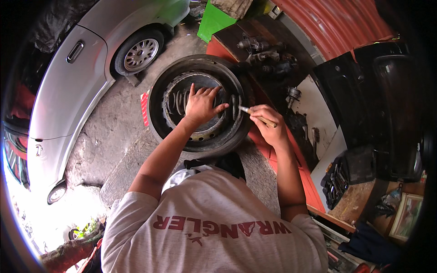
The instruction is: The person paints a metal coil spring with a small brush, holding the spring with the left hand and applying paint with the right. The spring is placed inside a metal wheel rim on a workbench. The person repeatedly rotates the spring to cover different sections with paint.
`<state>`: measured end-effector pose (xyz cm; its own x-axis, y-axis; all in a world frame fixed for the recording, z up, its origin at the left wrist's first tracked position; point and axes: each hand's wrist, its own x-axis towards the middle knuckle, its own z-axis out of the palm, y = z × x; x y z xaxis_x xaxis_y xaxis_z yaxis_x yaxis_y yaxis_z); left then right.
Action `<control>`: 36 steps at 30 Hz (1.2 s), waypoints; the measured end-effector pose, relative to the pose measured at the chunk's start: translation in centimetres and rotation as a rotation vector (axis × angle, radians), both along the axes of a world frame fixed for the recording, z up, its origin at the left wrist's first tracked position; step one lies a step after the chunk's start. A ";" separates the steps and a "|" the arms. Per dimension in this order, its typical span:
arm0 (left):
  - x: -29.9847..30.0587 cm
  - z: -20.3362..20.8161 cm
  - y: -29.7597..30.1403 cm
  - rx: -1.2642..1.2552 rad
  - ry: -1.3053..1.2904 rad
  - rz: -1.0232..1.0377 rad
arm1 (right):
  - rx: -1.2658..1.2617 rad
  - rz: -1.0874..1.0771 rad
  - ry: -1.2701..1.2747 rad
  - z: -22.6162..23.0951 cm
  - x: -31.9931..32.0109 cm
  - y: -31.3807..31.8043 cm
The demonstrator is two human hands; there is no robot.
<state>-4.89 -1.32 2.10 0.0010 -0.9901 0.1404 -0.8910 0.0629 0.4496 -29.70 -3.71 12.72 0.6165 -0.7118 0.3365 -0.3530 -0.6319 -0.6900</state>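
Note:
A tyre on a steel rim (157, 113) lies flat in front of me, with dark spring coils (180, 102) on it. More coils (235, 108) show at the right side of the rim. My left hand (200, 107) rests over the middle with its fingers spread, hiding what lies beneath, so I cannot tell whether the coils are one spring. A small brush (266, 121) with a wooden handle and metal collar is pinched in my right hand (273, 132). Its tip reaches the right-hand coils.
A silver car (73, 86) stands on the left. To the right, a red-sided workbench (293, 166) carries greasy metal parts (273, 57), a wire brush (315, 135) and a dark tool case (336, 182). A black car panel (387, 104) stands beyond it. A green panel (216, 20) is at the back.

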 end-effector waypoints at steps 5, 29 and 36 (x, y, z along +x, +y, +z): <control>0.2 -0.4 0.0 -0.029 0.047 -0.006 | 0.186 0.019 0.186 0.7 -0.8 0.7; -0.3 -0.9 0.7 -0.055 -0.019 0.020 | -0.070 -0.059 -0.027 0.7 0.1 -0.3; -0.9 -1.6 2.3 -0.182 -0.051 0.052 | 0.285 0.014 0.104 1.6 -0.8 -1.7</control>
<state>-5.81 1.00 0.46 0.0399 -0.9471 0.3184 -0.9164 0.0923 0.3894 -30.49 -5.46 14.30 0.6475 -0.7598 0.0593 -0.4235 -0.4234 -0.8009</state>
